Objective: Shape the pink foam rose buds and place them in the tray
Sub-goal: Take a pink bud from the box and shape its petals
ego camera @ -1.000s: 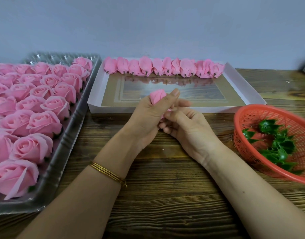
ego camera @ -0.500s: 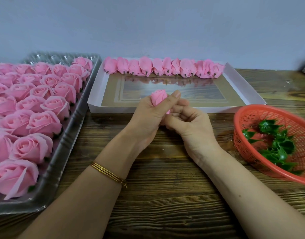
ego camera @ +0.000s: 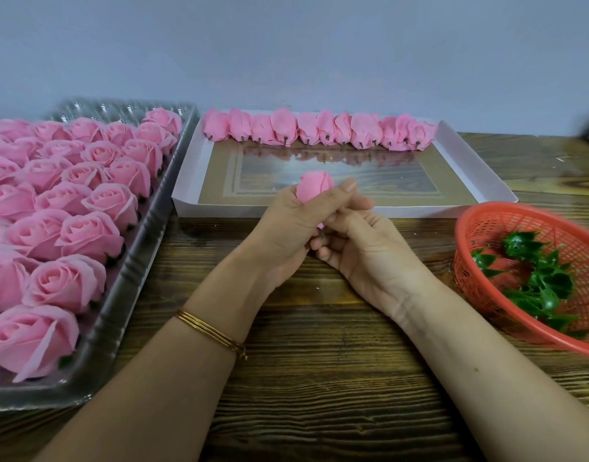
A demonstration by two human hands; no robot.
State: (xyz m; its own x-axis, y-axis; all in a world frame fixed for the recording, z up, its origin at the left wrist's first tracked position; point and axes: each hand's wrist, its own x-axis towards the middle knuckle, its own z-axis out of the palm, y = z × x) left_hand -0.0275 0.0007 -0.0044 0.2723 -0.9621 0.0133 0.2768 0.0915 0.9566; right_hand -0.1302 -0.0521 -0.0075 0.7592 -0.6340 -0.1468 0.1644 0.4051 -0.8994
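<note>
The left hand point(ego camera: 286, 225) curls round the rose bud point(ego camera: 314, 186), whose tip points up and far; the right hand point(ego camera: 363, 248) pinches its lower base, a contact mostly hidden; the white tray point(ego camera: 479, 168) lies just beyond both hands, finished buds point(ego camera: 316, 131) lining its far edge, stems pointing near

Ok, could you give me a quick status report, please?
Left hand grips pink bud. Right hand holds its base. Bud not yet in white tray; nothing in between.
</note>
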